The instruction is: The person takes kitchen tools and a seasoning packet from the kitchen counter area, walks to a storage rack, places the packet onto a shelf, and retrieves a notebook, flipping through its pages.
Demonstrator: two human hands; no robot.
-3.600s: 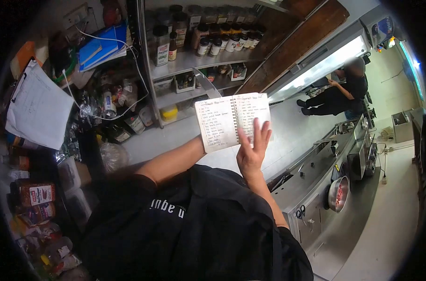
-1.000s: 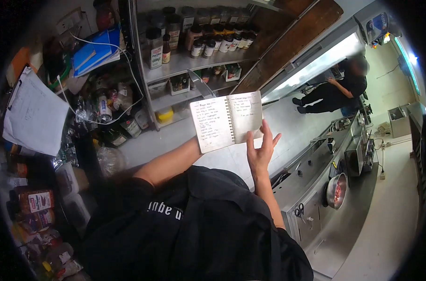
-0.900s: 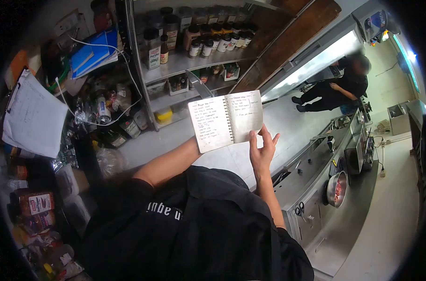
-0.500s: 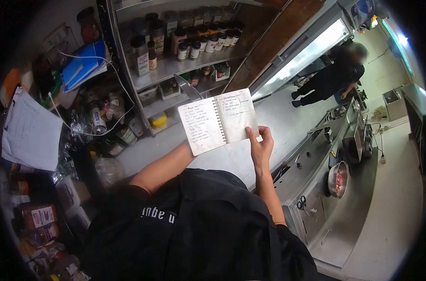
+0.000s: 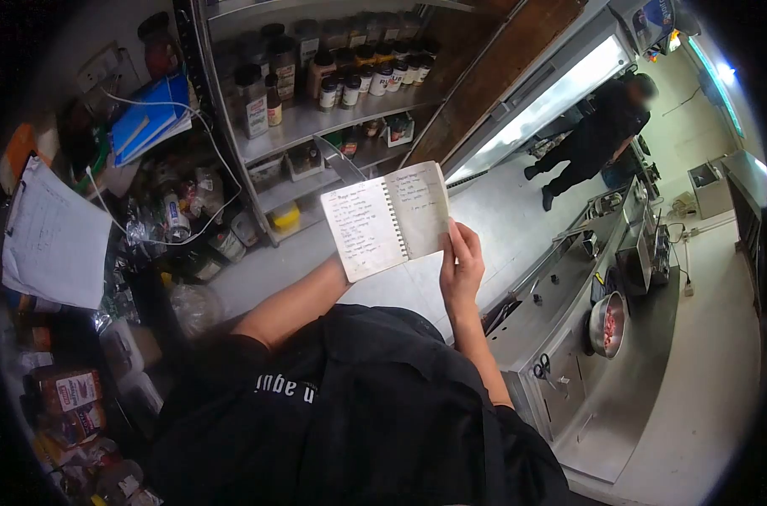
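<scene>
Right hand: fingers close together and bent, touching the outer edge of the right page; whether paper is pinched between them, I cannot tell from here.
Notebook: spiral-bound, open, handwriting on both pages; raised in front of the person, slightly tilted.
Left hand: behind the left page, out of my sight; its grip cannot be told. The left forearm runs up to the lower left corner of the page.
Blade: metal, projecting past the top edge of the notebook; lower part hidden by the pages.
Open room: pale floor beneath the notebook, running on as an aisle between shelving and steel surface.
Steel surface: long, to the person's right, its edge close to the right elbow.
Bowl: metal, tilted in my view, reddish pieces inside.
Scissors: dark-handled, near the bowl.
Shelving: ahead, metal, with rows of seasoning jars; yellow container low down.
Left side: clipboard with papers, blue folders, crowded packets and bottles.
Co-worker: dark clothing, standing farther along the aisle.
</scene>
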